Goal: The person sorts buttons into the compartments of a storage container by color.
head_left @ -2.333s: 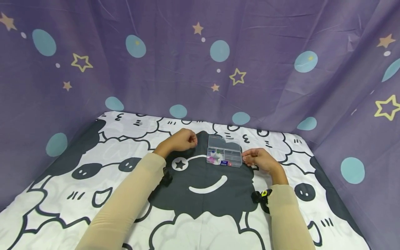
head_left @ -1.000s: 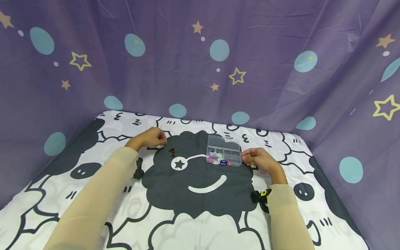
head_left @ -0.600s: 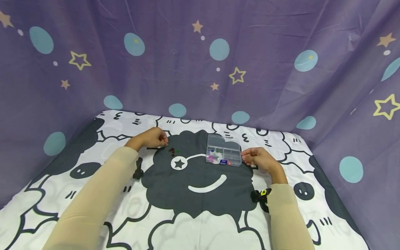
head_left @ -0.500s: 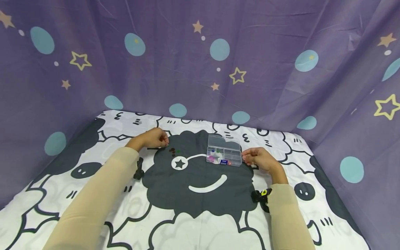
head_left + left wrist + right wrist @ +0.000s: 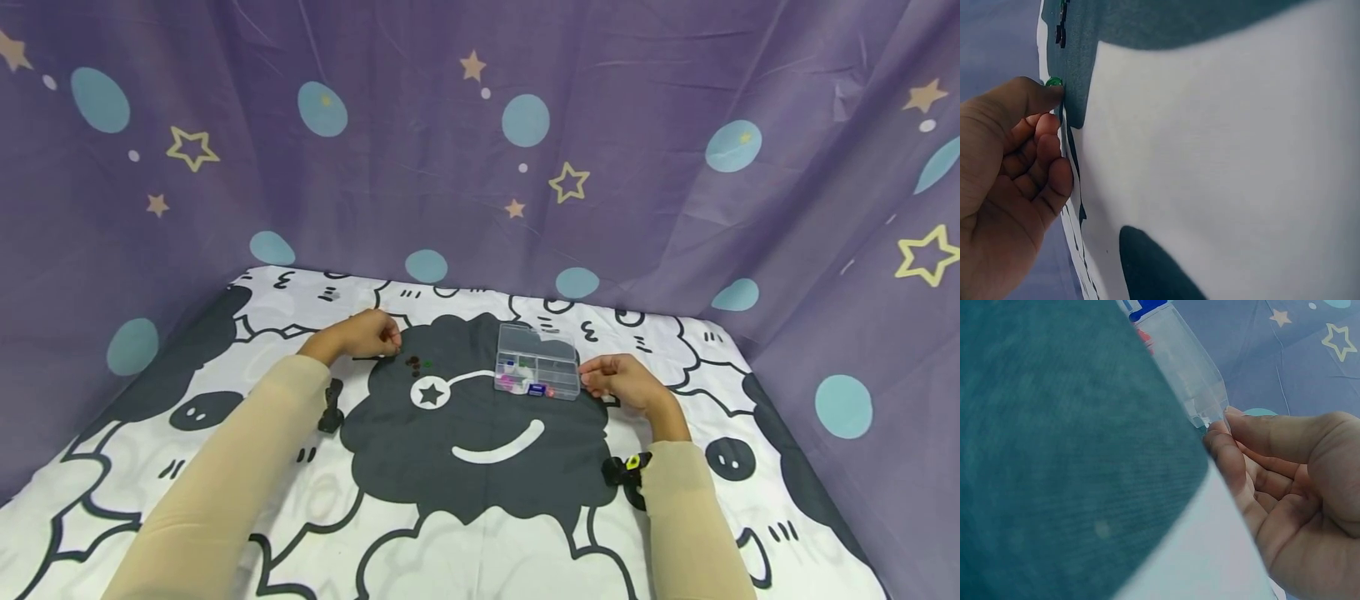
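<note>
My left hand (image 5: 372, 332) is low over the cloth, left of the box. In the left wrist view, its thumb and fingers pinch a small shiny green button-like disc (image 5: 1054, 82), which shows past the thumb tip. Beside it on the dark patch lie several small brown round pieces (image 5: 413, 362) and a green one (image 5: 427, 364). My right hand (image 5: 624, 382) pinches the right edge of a clear plastic compartment box (image 5: 558, 367), lid raised at the back. Blue, pink, white and red small items sit in its compartments. The right wrist view shows thumb and fingertips at the box's corner.
A printed white-and-dark cloth (image 5: 480, 483) covers the surface under both hands. Behind it hangs a purple curtain (image 5: 450, 192) with stars and ovals, also running along both sides.
My left hand has moved left from near the box, uncovering the brown and green pieces. Over the last second it shifts only slightly. My right hand stays at the box.
</note>
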Action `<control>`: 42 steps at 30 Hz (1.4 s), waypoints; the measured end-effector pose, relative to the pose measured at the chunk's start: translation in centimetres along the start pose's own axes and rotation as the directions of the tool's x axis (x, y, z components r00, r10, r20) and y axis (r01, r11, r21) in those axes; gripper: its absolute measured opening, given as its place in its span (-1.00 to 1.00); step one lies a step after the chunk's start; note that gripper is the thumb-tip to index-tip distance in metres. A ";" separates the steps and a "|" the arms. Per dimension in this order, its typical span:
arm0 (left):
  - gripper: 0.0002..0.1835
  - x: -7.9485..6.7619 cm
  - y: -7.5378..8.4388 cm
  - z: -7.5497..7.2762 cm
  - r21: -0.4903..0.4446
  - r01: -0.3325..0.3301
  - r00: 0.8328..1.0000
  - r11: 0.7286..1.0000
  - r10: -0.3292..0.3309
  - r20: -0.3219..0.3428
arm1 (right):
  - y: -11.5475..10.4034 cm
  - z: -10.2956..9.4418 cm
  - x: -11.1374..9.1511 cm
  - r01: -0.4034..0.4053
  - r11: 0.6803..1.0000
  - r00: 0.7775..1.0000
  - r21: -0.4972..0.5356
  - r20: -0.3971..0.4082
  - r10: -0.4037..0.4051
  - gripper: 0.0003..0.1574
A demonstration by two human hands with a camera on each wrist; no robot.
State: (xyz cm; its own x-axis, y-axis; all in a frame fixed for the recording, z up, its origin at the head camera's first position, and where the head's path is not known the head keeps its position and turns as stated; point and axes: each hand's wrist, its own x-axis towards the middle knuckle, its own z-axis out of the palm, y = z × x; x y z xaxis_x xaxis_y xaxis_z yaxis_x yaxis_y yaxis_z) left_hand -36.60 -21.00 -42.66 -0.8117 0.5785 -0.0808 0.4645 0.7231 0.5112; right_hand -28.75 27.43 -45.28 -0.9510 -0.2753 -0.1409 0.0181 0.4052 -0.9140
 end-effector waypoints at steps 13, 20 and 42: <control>-0.97 -0.1 0.8 0.1 -0.016 -0.017 1.000 1.000 0.017 -0.021 | 0.1 0.0 0.1 -0.001 1.000 1.000 -0.010 -0.003 0.001 -0.64; -0.97 0.4 2.0 0.1 -0.013 -0.065 0.996 0.998 0.064 -0.057 | -0.2 0.0 0.2 0.007 1.000 1.000 -0.009 0.001 -0.007 -0.66; -0.97 3.5 6.2 1.8 -0.047 -0.203 0.967 0.978 0.193 -0.164 | 0.1 0.0 0.1 -0.010 1.000 1.000 -0.005 -0.003 0.010 -0.65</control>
State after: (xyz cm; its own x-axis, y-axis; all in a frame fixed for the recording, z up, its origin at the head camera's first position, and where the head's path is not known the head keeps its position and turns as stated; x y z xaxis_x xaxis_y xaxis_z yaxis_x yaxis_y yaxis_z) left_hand -35.93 -13.82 -41.36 -0.7535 0.6374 0.1613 0.6028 0.5718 0.5565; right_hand -28.89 27.47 -45.38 -0.9516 -0.2688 -0.1491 0.0261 0.4126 -0.9105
